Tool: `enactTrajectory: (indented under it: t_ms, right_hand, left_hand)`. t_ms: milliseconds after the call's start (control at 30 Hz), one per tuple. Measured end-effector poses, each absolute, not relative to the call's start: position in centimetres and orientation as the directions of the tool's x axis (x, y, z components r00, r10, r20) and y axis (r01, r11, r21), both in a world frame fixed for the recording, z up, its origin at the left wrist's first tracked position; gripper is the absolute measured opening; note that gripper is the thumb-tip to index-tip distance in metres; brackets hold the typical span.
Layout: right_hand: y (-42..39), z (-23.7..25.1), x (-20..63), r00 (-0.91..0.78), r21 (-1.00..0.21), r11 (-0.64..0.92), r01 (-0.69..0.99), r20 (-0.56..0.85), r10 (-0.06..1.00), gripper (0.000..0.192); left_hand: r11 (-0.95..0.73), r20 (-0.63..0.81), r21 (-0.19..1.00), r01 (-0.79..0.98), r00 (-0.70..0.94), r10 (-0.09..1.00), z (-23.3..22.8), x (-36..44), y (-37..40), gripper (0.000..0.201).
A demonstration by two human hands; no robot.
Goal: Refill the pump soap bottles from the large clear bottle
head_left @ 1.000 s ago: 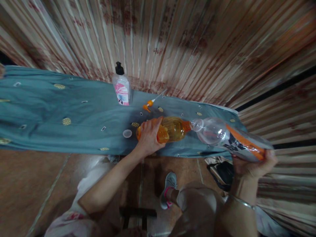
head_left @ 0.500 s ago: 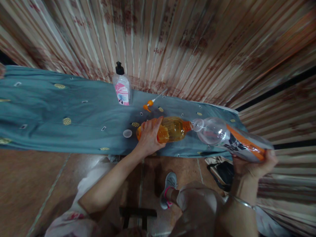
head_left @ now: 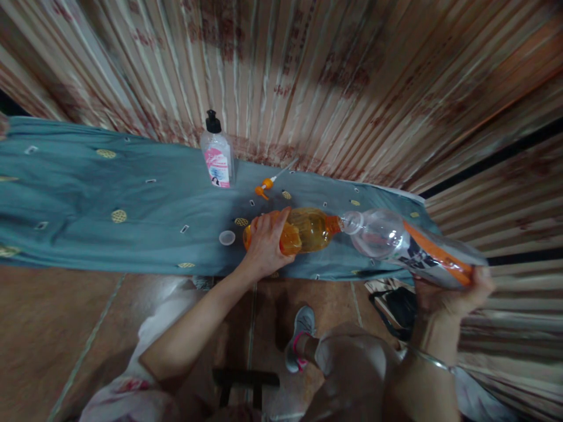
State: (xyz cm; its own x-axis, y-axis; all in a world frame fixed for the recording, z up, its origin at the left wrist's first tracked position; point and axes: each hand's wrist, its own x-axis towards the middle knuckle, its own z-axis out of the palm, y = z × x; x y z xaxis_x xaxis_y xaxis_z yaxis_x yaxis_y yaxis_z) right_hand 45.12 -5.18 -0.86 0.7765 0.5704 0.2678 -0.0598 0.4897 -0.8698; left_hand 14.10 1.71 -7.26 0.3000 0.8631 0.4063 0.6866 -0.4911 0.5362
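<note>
Head view, only one view. Orange bottle [head_left: 303,230] lies on its side at frame centre on the surface [head_left: 88,199], which has a teal cloth with small patterned patches over it. It holds amber/orange liquid, looks mostly full, neck pointing right. Its mouth meets the mouth of the clear bottle [head_left: 396,240], just right of centre. The clear bottle is tilted, base toward the right edge, raised off the cloth at that end; clear upper half looks empty, lower half wrapped in an orange/black/white label. Can't tell whether any liquid is passing between them.

Left hand [head_left: 266,243]: palm over the base end of the orange bottle, fingers [head_left: 264,225] wrapped round the body, thumb up along the side. Clamped on it, pinning it to the cloth.

Right hand [head_left: 453,296], right edge of frame: fingers curled under and around the base of the clear bottle, closed on it and holding it up. Bangle on that wrist.

Rest: small white cap [head_left: 227,237] on the cloth just left of the orange bottle, not touching. Orange pump head [head_left: 264,189] with its tube lies loose above it. Pump dispenser bottle [head_left: 217,153], black top, pink label, stands upright in upper centre against the striped curtain [head_left: 334,76]. Tiled floor, the person's knee and a grey shoe along the bottom.
</note>
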Motion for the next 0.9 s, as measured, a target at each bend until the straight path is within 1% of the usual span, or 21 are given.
enactTrajectory:
  t_ms: [300, 433, 633, 900]
  right_hand:
    - [-5.20, -0.65, 44.78, 0.784, -0.866, 0.498, -0.046, 0.278, 0.555, 0.042]
    - [-5.26, -0.62, 44.71, 0.789, -0.875, 0.481, -0.054, 0.258, 0.558, 0.044]
    - [-5.23, -0.64, 44.83, 0.788, -0.877, 0.477, -0.051, 0.258, 0.559, 0.041]
    - [-5.29, -0.82, 45.07, 0.788, -0.876, 0.480, -0.049, 0.261, 0.557, 0.041]
  left_hand:
    - [-0.502, 0.417, 0.532, 0.682, 0.305, 0.856, -7.31, 14.07, 1.73, 0.099]
    - [-0.491, 0.407, 0.532, 0.690, 0.300, 0.863, -7.17, 14.08, 1.71, 0.098]
    - [-0.496, 0.410, 0.531, 0.688, 0.304, 0.860, -7.19, 14.08, 1.71, 0.096]
    - [-0.501, 0.416, 0.524, 0.689, 0.306, 0.856, -7.28, 14.06, 1.78, 0.099]
